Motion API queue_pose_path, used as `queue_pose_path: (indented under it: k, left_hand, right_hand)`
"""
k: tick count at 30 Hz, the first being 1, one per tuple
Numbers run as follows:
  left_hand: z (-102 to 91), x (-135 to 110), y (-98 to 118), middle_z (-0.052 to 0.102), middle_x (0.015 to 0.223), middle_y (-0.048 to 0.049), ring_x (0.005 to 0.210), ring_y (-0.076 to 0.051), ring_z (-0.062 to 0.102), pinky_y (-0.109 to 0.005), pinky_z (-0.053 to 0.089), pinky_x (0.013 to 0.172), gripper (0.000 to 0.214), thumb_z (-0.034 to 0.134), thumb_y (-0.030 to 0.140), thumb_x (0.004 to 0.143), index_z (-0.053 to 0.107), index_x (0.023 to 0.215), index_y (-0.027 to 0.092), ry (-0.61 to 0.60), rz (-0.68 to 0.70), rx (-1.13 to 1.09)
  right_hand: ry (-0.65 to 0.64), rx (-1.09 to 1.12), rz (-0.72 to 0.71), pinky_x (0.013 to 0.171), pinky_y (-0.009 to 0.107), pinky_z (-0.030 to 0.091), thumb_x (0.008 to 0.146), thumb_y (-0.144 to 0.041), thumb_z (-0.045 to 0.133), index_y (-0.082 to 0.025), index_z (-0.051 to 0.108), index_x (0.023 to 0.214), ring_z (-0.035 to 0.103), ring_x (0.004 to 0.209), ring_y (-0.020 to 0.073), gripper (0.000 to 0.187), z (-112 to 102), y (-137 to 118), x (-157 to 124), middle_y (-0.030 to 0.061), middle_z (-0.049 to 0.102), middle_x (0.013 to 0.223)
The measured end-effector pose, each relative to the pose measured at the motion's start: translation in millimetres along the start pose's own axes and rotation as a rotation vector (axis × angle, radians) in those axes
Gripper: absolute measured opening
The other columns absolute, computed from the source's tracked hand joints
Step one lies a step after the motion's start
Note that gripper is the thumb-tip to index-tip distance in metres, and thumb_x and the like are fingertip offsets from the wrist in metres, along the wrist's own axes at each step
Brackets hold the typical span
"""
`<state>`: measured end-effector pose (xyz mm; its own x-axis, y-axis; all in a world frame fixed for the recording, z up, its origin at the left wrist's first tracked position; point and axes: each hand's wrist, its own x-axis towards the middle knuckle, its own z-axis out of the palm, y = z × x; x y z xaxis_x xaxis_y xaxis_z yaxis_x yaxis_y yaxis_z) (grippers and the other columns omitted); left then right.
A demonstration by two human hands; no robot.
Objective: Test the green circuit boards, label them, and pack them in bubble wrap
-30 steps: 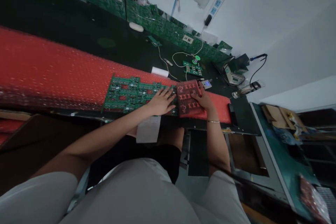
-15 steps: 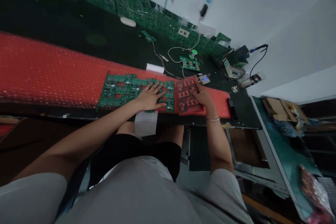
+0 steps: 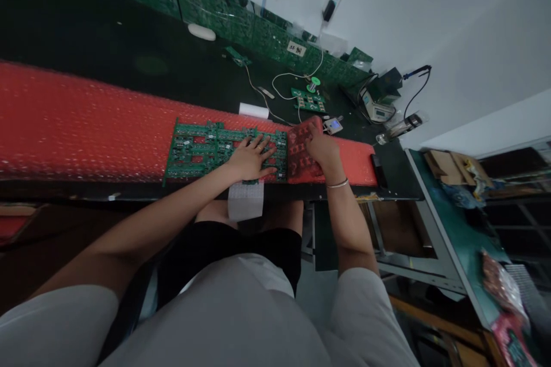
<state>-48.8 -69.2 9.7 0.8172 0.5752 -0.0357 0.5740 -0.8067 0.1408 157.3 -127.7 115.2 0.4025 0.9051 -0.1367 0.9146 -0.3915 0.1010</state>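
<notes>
My left hand [image 3: 249,161] lies flat with spread fingers on the right part of a green circuit board panel [image 3: 193,152], which has rectangular cutouts and many small parts. Just right of the panel is a circuit board in red bubble wrap [image 3: 299,155], its pattern showing dimly through the film. My right hand [image 3: 323,152], a bangle on its wrist, is closed on this wrapped board's right side, index finger and thumb on top. The other fingers are mostly hidden. Both boards rest on a long red bubble-wrap sheet [image 3: 86,120].
Behind the sheet lie a white paper roll [image 3: 253,110], a small meter with a lit screen [image 3: 333,125], a smaller green board [image 3: 308,101] and a solder spool [image 3: 313,85]. A soldering station [image 3: 379,109] stands at the right. A black object [image 3: 379,171] sits near the bench edge.
The wrapped board has shifted left against the green panel, with my right hand moving left along with it. My left hand stays on the panel. The camera view has turned slightly.
</notes>
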Motion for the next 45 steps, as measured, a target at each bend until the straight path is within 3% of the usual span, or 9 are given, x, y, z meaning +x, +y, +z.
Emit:
queue_pose_path:
  k: [10, 22, 25, 28, 31, 36, 39, 42, 45]
  left_hand:
    - [0.5, 0.6, 0.8, 0.025, 0.172, -0.0180, 0.161, -0.040, 0.022, -0.055, 0.021, 0.126, 0.079, 0.047, 0.066, 0.101, 0.041, 0.163, 0.019, 0.013, -0.012, -0.020]
    - [-1.4, 5.1, 3.4, 0.030, 0.171, -0.0158, 0.159, -0.041, 0.026, -0.062, 0.025, 0.123, 0.075, 0.046, 0.066, 0.101, 0.047, 0.160, 0.020, 0.032, 0.021, 0.000]
    - [2.0, 5.8, -6.7, 0.031, 0.172, -0.0112, 0.162, -0.035, 0.023, -0.057, 0.020, 0.128, 0.062, 0.037, 0.054, 0.106, 0.050, 0.158, 0.023, 0.022, 0.031, -0.068]
    - [4.2, -5.5, -23.3, 0.019, 0.175, -0.0142, 0.164, -0.031, 0.014, -0.049, 0.013, 0.132, 0.063, 0.034, 0.042, 0.107, 0.038, 0.164, 0.015, 0.053, -0.011, -0.096]
    - [6.9, -26.9, -41.4, 0.013, 0.174, -0.0221, 0.164, -0.037, 0.008, -0.051, 0.007, 0.133, 0.076, 0.039, 0.049, 0.106, 0.028, 0.166, 0.005, 0.061, -0.147, -0.054]
    - [7.5, -49.3, -75.9, 0.015, 0.175, -0.0161, 0.164, -0.033, 0.011, -0.050, 0.005, 0.133, 0.080, 0.038, 0.061, 0.105, 0.030, 0.167, 0.013, 0.004, -0.187, 0.013]
    - [1.6, -51.9, -93.6, 0.013, 0.175, -0.0134, 0.165, -0.031, 0.009, -0.049, 0.004, 0.134, 0.080, 0.038, 0.062, 0.104, 0.030, 0.167, 0.014, -0.024, -0.177, 0.001]
    - [-5.6, -55.9, -90.8, 0.018, 0.175, -0.0153, 0.165, -0.033, 0.007, -0.051, 0.001, 0.133, 0.076, 0.035, 0.058, 0.106, 0.032, 0.166, 0.011, 0.044, -0.184, -0.020]
    - [-8.5, -61.7, -63.5, 0.030, 0.171, -0.0206, 0.163, -0.035, 0.016, -0.050, 0.008, 0.133, 0.076, 0.027, 0.056, 0.109, 0.035, 0.164, 0.005, 0.141, -0.113, -0.043]
  right_hand:
    - [0.050, -0.160, -0.008, 0.086, 0.045, 0.058, 0.105, -0.028, 0.034, -0.019, 0.030, 0.166, 0.074, 0.107, 0.0335, 0.062, -7.5, -9.8, -6.1, 0.0247, 0.073, 0.125]
    - [0.066, -0.156, -0.052, 0.092, 0.046, 0.057, 0.103, -0.017, 0.032, -0.013, 0.037, 0.163, 0.070, 0.115, 0.0343, 0.061, -15.0, -66.6, -14.0, 0.0294, 0.069, 0.127]
    - [0.015, -0.143, -0.161, 0.097, 0.046, 0.056, 0.102, -0.024, 0.045, -0.018, 0.036, 0.164, 0.068, 0.119, 0.0342, 0.062, -17.9, -81.4, -11.6, 0.0260, 0.067, 0.134]
    - [-0.003, -0.080, -0.238, 0.098, 0.045, 0.056, 0.100, -0.032, 0.054, -0.019, 0.019, 0.169, 0.067, 0.119, 0.0338, 0.079, -10.2, -98.3, -8.5, 0.0254, 0.062, 0.141]
    - [0.038, -0.021, -0.273, 0.100, 0.044, 0.056, 0.096, -0.030, 0.058, -0.009, 0.012, 0.169, 0.064, 0.125, 0.0341, 0.089, 10.2, -118.9, -7.0, 0.0281, 0.058, 0.145]
    - [0.036, 0.009, -0.263, 0.093, 0.043, 0.060, 0.096, -0.033, 0.058, -0.003, 0.018, 0.167, 0.068, 0.116, 0.0333, 0.086, 39.6, -144.1, -7.4, 0.0324, 0.056, 0.145]
    - [0.005, 0.075, -0.320, 0.099, 0.046, 0.058, 0.099, -0.044, 0.058, -0.006, 0.021, 0.167, 0.067, 0.123, 0.0353, 0.086, 40.4, -132.7, -5.1, 0.0316, 0.048, 0.154]
    - [0.074, 0.301, -0.393, 0.111, 0.046, 0.053, 0.100, -0.053, 0.058, -0.013, 0.032, 0.164, 0.057, 0.138, 0.0325, 0.080, 37.2, -97.3, -2.8, 0.0227, 0.049, 0.158]
    - [0.177, 0.509, -0.187, 0.115, 0.047, 0.050, 0.096, -0.055, 0.064, -0.008, 0.040, 0.158, 0.059, 0.137, 0.0336, 0.082, 42.8, -57.4, -2.8, 0.0251, 0.054, 0.153]
